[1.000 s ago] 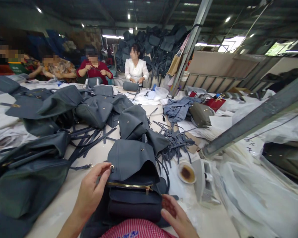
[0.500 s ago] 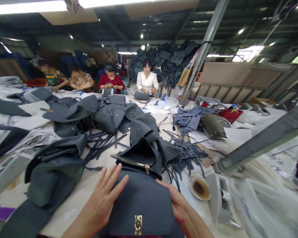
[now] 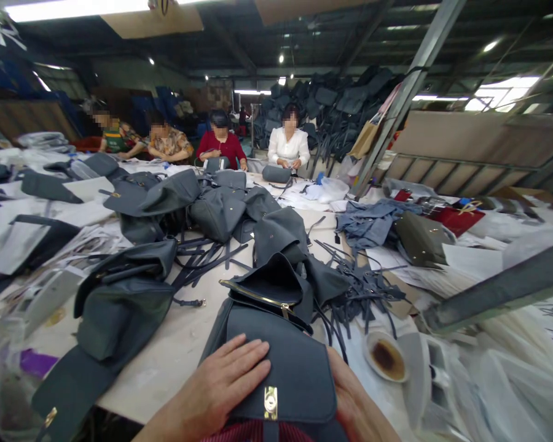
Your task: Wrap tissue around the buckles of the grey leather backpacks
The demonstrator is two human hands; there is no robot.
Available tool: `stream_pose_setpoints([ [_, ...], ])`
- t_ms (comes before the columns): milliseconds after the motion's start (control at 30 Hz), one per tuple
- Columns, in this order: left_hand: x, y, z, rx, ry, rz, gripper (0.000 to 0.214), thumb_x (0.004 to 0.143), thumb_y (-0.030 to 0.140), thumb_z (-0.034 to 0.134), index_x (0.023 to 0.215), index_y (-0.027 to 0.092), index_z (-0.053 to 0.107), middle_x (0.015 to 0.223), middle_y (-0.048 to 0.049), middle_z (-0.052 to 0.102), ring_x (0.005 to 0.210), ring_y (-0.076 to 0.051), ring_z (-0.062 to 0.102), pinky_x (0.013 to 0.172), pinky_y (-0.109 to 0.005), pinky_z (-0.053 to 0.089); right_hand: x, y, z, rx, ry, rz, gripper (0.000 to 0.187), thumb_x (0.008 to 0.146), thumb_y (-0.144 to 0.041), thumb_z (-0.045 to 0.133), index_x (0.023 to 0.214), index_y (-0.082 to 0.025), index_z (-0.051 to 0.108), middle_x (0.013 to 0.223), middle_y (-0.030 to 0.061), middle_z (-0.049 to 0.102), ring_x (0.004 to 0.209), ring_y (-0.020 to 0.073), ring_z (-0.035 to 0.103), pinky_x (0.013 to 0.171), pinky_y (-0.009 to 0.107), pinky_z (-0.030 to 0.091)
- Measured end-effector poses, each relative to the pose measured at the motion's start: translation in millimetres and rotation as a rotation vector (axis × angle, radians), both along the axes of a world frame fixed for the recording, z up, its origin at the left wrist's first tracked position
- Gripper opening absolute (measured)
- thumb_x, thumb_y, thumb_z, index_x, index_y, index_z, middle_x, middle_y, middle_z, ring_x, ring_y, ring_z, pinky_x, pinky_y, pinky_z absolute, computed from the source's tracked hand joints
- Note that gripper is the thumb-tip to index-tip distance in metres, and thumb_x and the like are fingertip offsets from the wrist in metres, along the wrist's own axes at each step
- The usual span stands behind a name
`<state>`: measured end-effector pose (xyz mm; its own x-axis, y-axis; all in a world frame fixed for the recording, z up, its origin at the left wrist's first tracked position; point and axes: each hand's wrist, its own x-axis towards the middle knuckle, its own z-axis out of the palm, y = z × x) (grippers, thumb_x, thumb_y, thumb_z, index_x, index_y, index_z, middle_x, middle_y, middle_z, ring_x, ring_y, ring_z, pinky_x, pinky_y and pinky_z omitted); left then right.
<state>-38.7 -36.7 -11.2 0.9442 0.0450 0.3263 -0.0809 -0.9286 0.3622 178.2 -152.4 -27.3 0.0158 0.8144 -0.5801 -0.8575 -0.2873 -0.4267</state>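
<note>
A dark blue-grey backpack (image 3: 299, 362) lies in front of me with its flap towards me. On the flap sits a gold turn-lock clasp (image 3: 271, 400). The gold zipper (image 3: 255, 296) at the far end is undone and the bag's mouth gapes. My left hand (image 3: 233, 377) rests flat on the left part of the flap, fingers stretched out. Along the right edge, my right hand (image 3: 350, 393) holds the bag's side, its fingers hidden beneath the flap. A similar bag (image 3: 124, 307) lies to the left, its flap hanging over the table edge.
More bags (image 3: 219, 212) are heaped farther back. Loose straps (image 3: 359, 288) lie right of my bag, near a bowl of brown paste (image 3: 387, 357). A slanted metal post (image 3: 502, 288) crosses the right side. Several people sit across the table, one in white (image 3: 289, 144).
My left hand has moved from the flap's upper left edge down and right onto its face. My right hand still holds the side. The view has shifted left.
</note>
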Motion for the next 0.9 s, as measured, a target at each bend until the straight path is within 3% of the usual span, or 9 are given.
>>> stream_pose_setpoints([
  [100,6,6,9.3,-0.472,-0.026,0.228,0.029,0.091,0.019,0.043,0.112,0.023,0.064,0.106,-0.0043,0.074,0.097,-0.017,0.067,0.088,-0.025,0.049,5,-20,8.3,-0.173,-0.597,-0.021,0.038,0.076,-0.053,0.06,0.09,-0.017,0.064,0.076,0.0071,0.074,0.078,0.0274,0.07,0.072,0.038,0.054],
  [200,13,13,28.3,-0.909,0.082,0.49,0.019,0.087,0.029,0.051,0.08,0.019,0.066,0.077,0.0004,0.069,0.075,-0.016,0.061,0.07,-0.024,0.046,21,-45,19.3,-0.269,-1.329,-0.067,0.044,0.076,-0.061,0.056,0.097,-0.023,0.064,0.09,0.0082,0.075,0.089,0.0303,0.068,0.079,0.04,0.051],
  [267,17,16,35.4,-1.089,0.116,0.533,0.016,0.079,0.032,0.058,0.073,0.017,0.061,0.068,0.0027,0.06,0.066,-0.014,0.053,0.06,-0.023,0.041,27,-51,32.1,-0.194,-1.596,-0.071,0.045,0.077,-0.059,0.057,0.105,-0.025,0.064,0.107,0.0089,0.073,0.099,0.0307,0.066,0.087,0.04,0.049],
  [400,29,16,30.7,-1.265,0.24,0.484,0.02,0.067,0.035,0.063,0.075,0.017,0.056,0.063,0.0056,0.053,0.057,-0.01,0.042,0.051,-0.022,0.031,21,-19,62.5,0.113,-1.605,0.205,0.059,0.073,-0.04,0.068,0.128,-0.026,0.054,0.129,0.0075,0.063,0.116,0.0284,0.058,0.099,0.039,0.043],
  [467,34,16,24.1,-1.323,0.267,0.502,0.023,0.063,0.035,0.063,0.076,0.018,0.054,0.062,0.0061,0.052,0.055,-0.01,0.042,0.05,-0.021,0.03,19,7,68.2,0.172,-1.423,0.387,0.061,0.07,-0.029,0.07,0.128,-0.025,0.054,0.118,0.006,0.068,0.105,0.0242,0.062,0.091,0.035,0.046],
  [567,38,23,15.8,-1.409,0.259,0.532,0.027,0.058,0.032,0.064,0.079,0.019,0.053,0.062,0.0072,0.05,0.055,-0.01,0.042,0.05,-0.021,0.031,22,39,58.0,0.228,-1.012,0.635,0.031,0.068,-0.022,0.068,0.098,-0.019,0.067,0.075,-0.0023,0.069,0.064,0.0119,0.058,0.058,0.022,0.041],
  [700,36,32,16.4,-1.229,0.236,0.564,0.021,0.063,0.026,0.06,0.083,0.019,0.056,0.068,0.0048,0.055,0.063,-0.014,0.049,0.059,-0.025,0.04,23,52,32.8,0.188,-0.647,0.63,0.02,0.062,-0.022,0.073,0.079,-0.016,0.065,0.057,-0.0076,0.059,0.047,0.0044,0.042,0.048,0.018,0.027],
  [800,32,28,24.3,-0.787,0.162,0.652,0.02,0.073,0.017,0.051,0.09,0.021,0.06,0.091,-0.002,0.064,0.088,-0.021,0.056,0.082,-0.035,0.043,16,52,20.6,0.145,-0.5,0.54,0.024,0.057,-0.024,0.078,0.075,-0.014,0.066,0.062,-0.0038,0.066,0.049,0.0055,0.049,0.05,0.018,0.033],
  [900,32,14,30.6,-0.383,0.056,0.743,0.029,0.081,0.012,0.043,0.1,0.021,0.062,0.117,-0.0092,0.06,0.112,-0.027,0.05,0.101,-0.048,0.032,9,51,13.7,0.113,-0.366,0.461,0.028,0.053,-0.025,0.082,0.073,-0.012,0.068,0.062,-0.0005,0.069,0.05,0.0076,0.055,0.053,0.019,0.038],
])
